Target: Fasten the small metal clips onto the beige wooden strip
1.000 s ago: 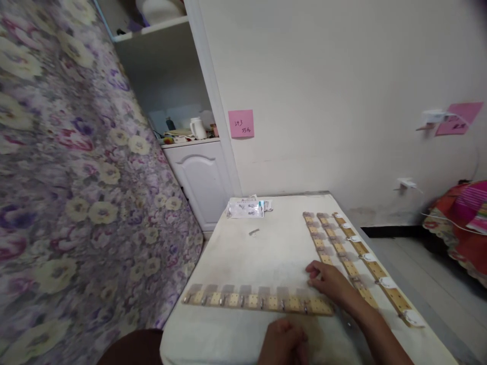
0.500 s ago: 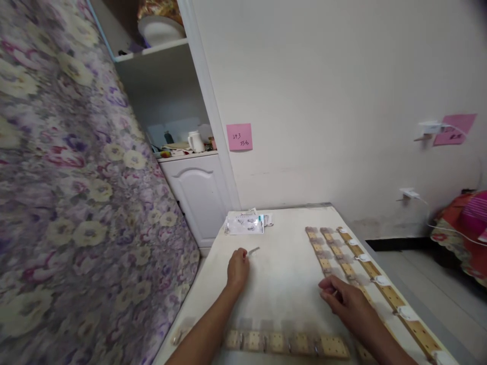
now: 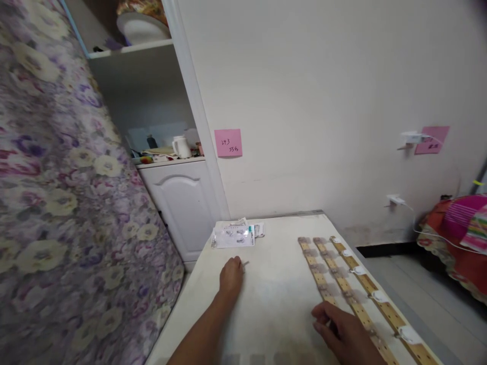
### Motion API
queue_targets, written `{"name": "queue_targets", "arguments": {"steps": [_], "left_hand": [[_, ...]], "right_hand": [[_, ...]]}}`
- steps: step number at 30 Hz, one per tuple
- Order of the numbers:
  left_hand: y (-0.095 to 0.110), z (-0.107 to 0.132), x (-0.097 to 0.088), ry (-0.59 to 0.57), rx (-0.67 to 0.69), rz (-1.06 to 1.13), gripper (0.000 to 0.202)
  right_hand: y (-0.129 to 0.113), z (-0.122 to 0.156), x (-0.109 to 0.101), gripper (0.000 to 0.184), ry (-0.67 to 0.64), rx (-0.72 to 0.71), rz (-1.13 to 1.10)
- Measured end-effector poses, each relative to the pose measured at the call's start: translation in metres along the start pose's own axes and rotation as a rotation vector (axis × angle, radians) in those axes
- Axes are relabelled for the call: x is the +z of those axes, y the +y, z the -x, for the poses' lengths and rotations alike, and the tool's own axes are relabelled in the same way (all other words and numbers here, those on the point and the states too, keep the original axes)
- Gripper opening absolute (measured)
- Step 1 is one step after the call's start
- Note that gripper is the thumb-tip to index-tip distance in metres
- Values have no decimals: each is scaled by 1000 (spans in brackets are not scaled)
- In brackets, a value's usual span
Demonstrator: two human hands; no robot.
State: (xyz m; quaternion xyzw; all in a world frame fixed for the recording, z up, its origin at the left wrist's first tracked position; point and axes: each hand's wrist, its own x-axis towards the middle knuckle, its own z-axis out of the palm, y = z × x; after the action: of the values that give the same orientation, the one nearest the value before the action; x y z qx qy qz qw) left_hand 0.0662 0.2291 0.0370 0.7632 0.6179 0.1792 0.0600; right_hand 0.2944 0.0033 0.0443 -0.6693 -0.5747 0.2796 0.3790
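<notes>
My left hand (image 3: 231,278) is closed over the left middle of the table, and a small thin greyish piece (image 3: 245,263) sticks out past its fingertips. What that piece is, I cannot make out. To the right, my right hand (image 3: 340,329) has its fingers curled towards the thumb, close to the wooden strips; anything between them is too small to tell. Two wooden strips with clear fittings, a left one (image 3: 318,278) and a middle one (image 3: 330,263), lie beside a third strip with white hooks (image 3: 384,304) along the table's right edge.
Flat printed packets (image 3: 233,236) lie at the table's (image 3: 274,284) far left corner. A flowered curtain (image 3: 76,203) hangs on the left, before a white cupboard (image 3: 182,203). A bed with red cloth (image 3: 437,228) stands at the right, with a white charger cable (image 3: 411,213) trailing towards it.
The view has tilted up, so the strip along the table's near edge has dropped almost out of sight. Less of the thin piece shows beyond my left fingers.
</notes>
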Motion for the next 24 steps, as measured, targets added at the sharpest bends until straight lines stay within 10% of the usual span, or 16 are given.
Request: {"name": "queue_targets", "arguments": {"steps": [13,24], "left_hand": [[-1,7,-25,6,-196,499,12],[77,117,-28,-285,-214,1002,14]], "right_hand": [[-7,0,9,11,9,-23,-58],[-27,9,32,10,95,-93,-282]]}}
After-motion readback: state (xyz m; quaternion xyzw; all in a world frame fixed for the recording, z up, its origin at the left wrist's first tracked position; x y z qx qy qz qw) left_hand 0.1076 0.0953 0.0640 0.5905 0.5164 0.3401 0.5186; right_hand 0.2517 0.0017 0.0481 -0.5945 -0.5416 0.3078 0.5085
